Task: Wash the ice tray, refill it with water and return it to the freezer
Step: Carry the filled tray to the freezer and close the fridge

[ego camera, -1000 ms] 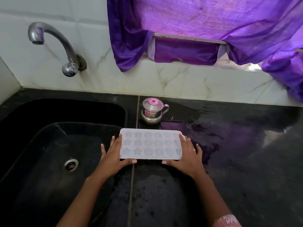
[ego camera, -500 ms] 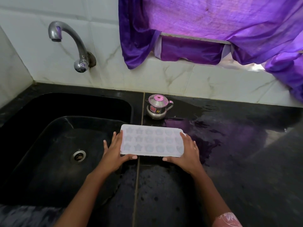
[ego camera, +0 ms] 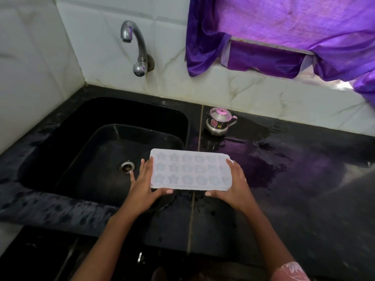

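Black sink (ego camera: pixel 60 142): its drain (ego camera: pixel 127 167) lies at 9 o'clock of the left hand (ego camera: pixel 142 189). The tap (ego camera: pixel 138 47) stands at 11 o'clock of the tray.

The left hand grips the left end of the white ice tray (ego camera: pixel 190 169), thumb along the near edge, fingers spread up the side. The tray's left half hangs over the basin and its right half over the wet countertop (ego camera: pixel 304 189).

Versus 0.5 s ago, the tray sits further left: the counter seam now crosses near its middle, not its left part.

The right hand (ego camera: pixel 235 187) grips the right end, thumb under the near edge. A steel pot (ego camera: pixel 220 123) stands at 1 o'clock, well apart.
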Action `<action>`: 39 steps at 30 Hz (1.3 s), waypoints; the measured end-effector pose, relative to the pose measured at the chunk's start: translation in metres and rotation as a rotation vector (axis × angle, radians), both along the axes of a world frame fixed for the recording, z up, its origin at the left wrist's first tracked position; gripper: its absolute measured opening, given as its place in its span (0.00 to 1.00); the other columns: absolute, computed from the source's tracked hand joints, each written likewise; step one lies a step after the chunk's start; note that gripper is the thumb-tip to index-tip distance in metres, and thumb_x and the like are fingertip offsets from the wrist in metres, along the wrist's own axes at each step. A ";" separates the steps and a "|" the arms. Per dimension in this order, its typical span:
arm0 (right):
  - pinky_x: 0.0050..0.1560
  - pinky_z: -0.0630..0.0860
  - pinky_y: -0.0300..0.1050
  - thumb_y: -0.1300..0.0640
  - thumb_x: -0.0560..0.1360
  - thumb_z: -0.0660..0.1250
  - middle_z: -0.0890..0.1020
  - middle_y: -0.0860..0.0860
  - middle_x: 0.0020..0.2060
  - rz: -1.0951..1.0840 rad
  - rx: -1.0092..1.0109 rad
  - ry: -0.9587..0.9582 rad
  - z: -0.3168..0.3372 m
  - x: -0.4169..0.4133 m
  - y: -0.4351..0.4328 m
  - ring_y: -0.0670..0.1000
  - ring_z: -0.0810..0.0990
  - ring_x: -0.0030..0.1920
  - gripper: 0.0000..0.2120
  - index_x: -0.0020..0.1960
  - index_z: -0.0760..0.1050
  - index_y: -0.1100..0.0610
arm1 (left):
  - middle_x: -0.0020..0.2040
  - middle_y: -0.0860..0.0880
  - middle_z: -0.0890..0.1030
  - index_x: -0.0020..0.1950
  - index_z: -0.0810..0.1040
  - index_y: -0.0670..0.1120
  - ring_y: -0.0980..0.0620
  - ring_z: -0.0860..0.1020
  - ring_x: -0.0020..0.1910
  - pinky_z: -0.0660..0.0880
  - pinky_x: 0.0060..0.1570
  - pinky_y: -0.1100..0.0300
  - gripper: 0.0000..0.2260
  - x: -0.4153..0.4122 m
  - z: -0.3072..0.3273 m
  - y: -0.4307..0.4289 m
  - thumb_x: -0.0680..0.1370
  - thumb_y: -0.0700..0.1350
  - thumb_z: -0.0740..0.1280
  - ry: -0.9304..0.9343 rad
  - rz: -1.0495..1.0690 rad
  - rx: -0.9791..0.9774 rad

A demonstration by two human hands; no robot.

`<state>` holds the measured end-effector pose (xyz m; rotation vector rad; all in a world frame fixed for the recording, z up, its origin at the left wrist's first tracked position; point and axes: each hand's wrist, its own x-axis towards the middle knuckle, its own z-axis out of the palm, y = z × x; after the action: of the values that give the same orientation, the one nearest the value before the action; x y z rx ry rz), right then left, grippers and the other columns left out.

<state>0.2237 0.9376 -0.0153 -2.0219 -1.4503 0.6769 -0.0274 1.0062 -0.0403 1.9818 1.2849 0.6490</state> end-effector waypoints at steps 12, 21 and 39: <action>0.69 0.58 0.48 0.50 0.57 0.81 0.51 0.46 0.74 0.281 0.043 0.101 0.006 -0.048 -0.007 0.50 0.52 0.73 0.56 0.75 0.51 0.50 | 0.70 0.64 0.41 0.69 0.37 0.60 0.62 0.34 0.71 0.28 0.67 0.56 0.52 -0.059 0.005 -0.072 0.55 0.80 0.56 0.018 0.257 0.032; 0.70 0.57 0.49 0.50 0.56 0.81 0.49 0.43 0.74 0.571 0.015 0.104 0.004 -0.062 -0.010 0.47 0.50 0.73 0.56 0.75 0.50 0.48 | 0.69 0.68 0.40 0.70 0.37 0.60 0.65 0.33 0.70 0.25 0.63 0.66 0.51 -0.057 -0.001 -0.156 0.56 0.81 0.54 -0.001 0.571 0.028; 0.68 0.57 0.47 0.51 0.58 0.80 0.48 0.40 0.72 1.097 -0.061 0.090 -0.005 -0.140 -0.073 0.47 0.51 0.71 0.54 0.74 0.51 0.46 | 0.73 0.60 0.44 0.72 0.41 0.56 0.60 0.37 0.73 0.26 0.64 0.70 0.52 -0.063 -0.011 -0.331 0.57 0.81 0.54 0.002 1.094 -0.007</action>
<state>0.0840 0.8647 -0.0202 -1.0523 -2.4555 1.1997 -0.0899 0.6751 -0.0517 1.1193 2.3358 1.1042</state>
